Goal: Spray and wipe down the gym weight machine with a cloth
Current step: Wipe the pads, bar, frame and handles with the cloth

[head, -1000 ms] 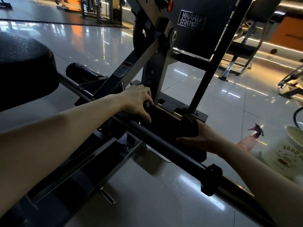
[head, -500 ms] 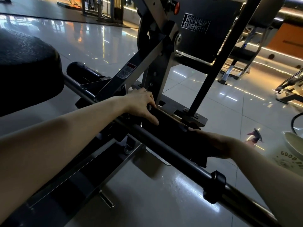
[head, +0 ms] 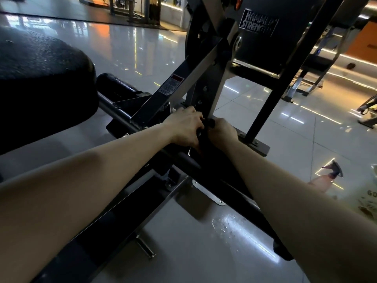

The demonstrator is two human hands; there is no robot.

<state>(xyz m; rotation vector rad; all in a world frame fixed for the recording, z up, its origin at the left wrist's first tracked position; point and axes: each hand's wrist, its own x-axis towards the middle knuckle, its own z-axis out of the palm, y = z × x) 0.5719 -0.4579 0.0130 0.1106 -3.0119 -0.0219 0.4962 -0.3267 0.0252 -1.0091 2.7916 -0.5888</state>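
A dark cloth (head: 205,142) is bunched between my two hands, low on the black Hammer Strength weight machine (head: 183,82). My left hand (head: 183,127) and my right hand (head: 222,130) meet there, fingers closed on the cloth's top edge. The rest of the cloth hangs down over the round black bar (head: 189,161) and is hard to tell from the dark frame. A pinkish spray bottle (head: 324,180) with a dark trigger stands on the floor at the right, apart from both hands.
A large black seat pad (head: 40,78) fills the left, with a black roller pad (head: 116,84) behind it. A printed white bag (head: 369,199) sits at the right edge. Wet droplets (head: 226,225) lie on the glossy tile floor. Other gym machines stand behind.
My hands, spread apart along the bar with the cloth stretched between them, have come together at the frame's upright. The cloth is now gathered between them.
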